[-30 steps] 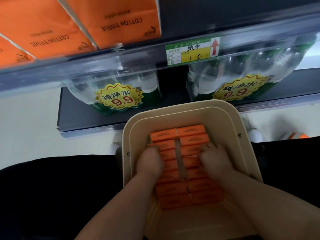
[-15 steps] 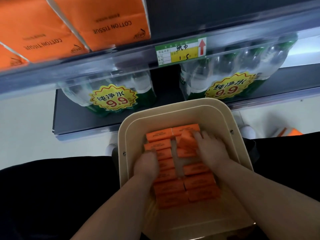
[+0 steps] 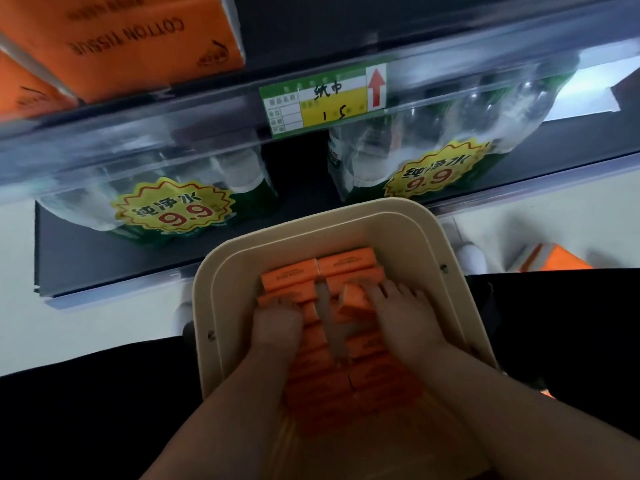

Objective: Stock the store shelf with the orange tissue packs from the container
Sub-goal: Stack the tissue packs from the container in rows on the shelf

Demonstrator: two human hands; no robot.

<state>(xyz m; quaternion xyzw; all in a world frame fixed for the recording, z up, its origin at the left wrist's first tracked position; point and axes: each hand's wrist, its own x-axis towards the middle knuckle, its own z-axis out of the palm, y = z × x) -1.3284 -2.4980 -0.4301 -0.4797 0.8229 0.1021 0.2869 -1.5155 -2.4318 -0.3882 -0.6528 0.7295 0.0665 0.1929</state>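
- Top left, upper shelf: large orange cardboard boxes (image 3: 138, 39) printed "COTTON TISSUE", side by side behind the clear plastic shelf rail (image 3: 138, 140).
- Under them, on the lower shelf: shrink-wrapped pack of clear water bottles (image 3: 166, 202) with a yellow 9.9 sticker.
- Centre: beige rounded plastic container (image 3: 346, 226) sits in front of the lower shelf. Small orange tissue packs (image 3: 291, 277) stand on edge in it, in two tight columns.
- Left hand (image 3: 275, 327) is inside the container on the left column. Its fingers (image 3: 277, 306) are curled down close together over a pack; we cannot tell whether they grip it.
- Right hand (image 3: 405, 320) is on the right column. Its fingers (image 3: 398, 292) are slightly spread and pinch one tilted orange pack (image 3: 353, 299), raised out of its row.
- Above centre, on the rail: green-and-yellow price label (image 3: 325, 98) with a red up-arrow.
- Right, lower shelf: second shrink-wrapped water pack (image 3: 443, 157), same sticker.
- Far right, on the pale floor: blurred orange box (image 3: 561, 259), well apart from the container.
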